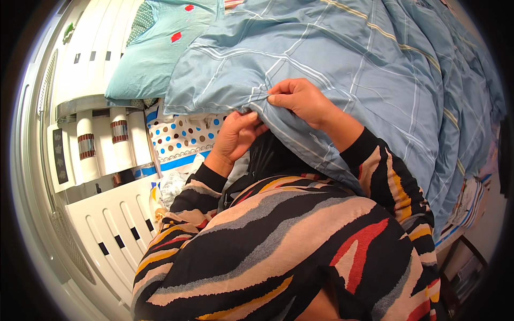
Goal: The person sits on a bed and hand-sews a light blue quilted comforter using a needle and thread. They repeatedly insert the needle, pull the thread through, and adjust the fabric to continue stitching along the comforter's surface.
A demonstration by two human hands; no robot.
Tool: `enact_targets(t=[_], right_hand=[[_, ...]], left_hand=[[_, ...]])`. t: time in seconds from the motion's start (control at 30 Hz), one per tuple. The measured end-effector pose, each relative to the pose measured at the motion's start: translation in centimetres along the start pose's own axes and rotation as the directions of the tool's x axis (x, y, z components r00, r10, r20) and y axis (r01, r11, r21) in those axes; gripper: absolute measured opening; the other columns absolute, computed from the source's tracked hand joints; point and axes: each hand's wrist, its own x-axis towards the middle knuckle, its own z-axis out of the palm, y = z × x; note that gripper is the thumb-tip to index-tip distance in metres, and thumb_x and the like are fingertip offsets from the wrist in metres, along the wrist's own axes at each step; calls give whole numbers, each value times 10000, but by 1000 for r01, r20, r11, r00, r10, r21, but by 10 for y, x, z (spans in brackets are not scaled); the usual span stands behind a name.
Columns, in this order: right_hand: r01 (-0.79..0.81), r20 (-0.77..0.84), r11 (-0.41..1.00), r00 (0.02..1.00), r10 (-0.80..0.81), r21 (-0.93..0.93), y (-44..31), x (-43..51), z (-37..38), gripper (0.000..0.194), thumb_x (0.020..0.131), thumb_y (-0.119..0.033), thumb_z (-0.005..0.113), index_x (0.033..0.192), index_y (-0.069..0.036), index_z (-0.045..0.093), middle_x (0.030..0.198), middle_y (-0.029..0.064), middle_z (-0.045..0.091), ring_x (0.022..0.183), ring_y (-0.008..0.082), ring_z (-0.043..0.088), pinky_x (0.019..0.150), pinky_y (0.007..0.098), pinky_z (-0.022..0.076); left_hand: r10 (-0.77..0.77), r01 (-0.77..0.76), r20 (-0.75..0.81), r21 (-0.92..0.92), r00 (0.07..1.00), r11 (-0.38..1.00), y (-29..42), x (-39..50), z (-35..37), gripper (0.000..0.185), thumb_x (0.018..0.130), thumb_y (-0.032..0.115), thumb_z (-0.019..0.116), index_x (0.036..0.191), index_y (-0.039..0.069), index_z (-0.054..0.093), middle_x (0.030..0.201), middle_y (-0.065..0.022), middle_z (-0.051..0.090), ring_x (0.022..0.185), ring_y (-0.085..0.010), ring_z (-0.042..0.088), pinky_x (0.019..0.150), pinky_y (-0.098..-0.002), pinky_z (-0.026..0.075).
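Observation:
A blue duvet cover (321,52) with white and cream stripes spreads across the bed in folds, and its near edge hangs over my lap. My right hand (301,100) pinches a gathered bit of this cloth between thumb and fingers. Just below and to the left, my left hand (241,132) holds the cover's edge, with its fingertips partly hidden behind the cloth. The two hands are close together but apart. Left of the duvet cover lies a green pillow (140,72) with red patches.
A dotted sheet (184,134) shows under the duvet cover's left edge. The white headboard (96,136) stands at the left, beside a white slatted panel (116,224). Crumpled plastic (172,186) lies near my left forearm. At the far right is a dark-framed piece of furniture (466,257).

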Motion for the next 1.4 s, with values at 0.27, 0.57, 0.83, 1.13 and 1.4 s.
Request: enact_targets(t=[0.27,0.57,0.83,1.13,1.4], right_hand=[[-10,-11,999,1000,10,39,4,1,-3,184,816,-115,655,945,16,645,799,17,618,659,63,528,577,197,416],[116,101,988,989,-106,-98,-2,20,-30,225,815,-150,648,970,13,633,836,65,638,712,123,615,589,247,494],[133,-56,359,881,-471,-924,32,61,-108,164,788,-155,584,847,-9,629,834,163,617,793,348,590,718,401,484],[89,-121,517,926,-358,-851,19,61,-112,131,781,-133,557,795,-16,615,821,163,620,779,342,585,688,394,471],[166,-20,409,911,-412,-897,26,67,-103,94,754,-108,576,752,-14,584,795,159,601,773,341,575,676,392,463]], left_hand=[[27,-26,-55,16,998,1000,-4,9,2,282,845,93,618,1109,18,556,1036,-59,613,947,-164,584,859,-381,472],[70,-40,-240,127,968,991,-11,8,-6,264,794,19,582,1054,-18,561,1015,-81,613,919,-196,599,813,-388,487],[20,13,-332,98,943,995,-19,0,-13,326,787,10,557,1110,34,512,1047,-66,584,956,-204,567,825,-416,467],[14,-3,-310,37,951,999,-18,-2,-14,268,797,-4,576,1062,0,540,1016,-74,598,896,-184,589,782,-360,506],[19,-3,-309,53,951,999,-17,-1,-14,268,797,-8,579,1062,-6,541,1012,-73,602,900,-183,589,792,-368,503]])
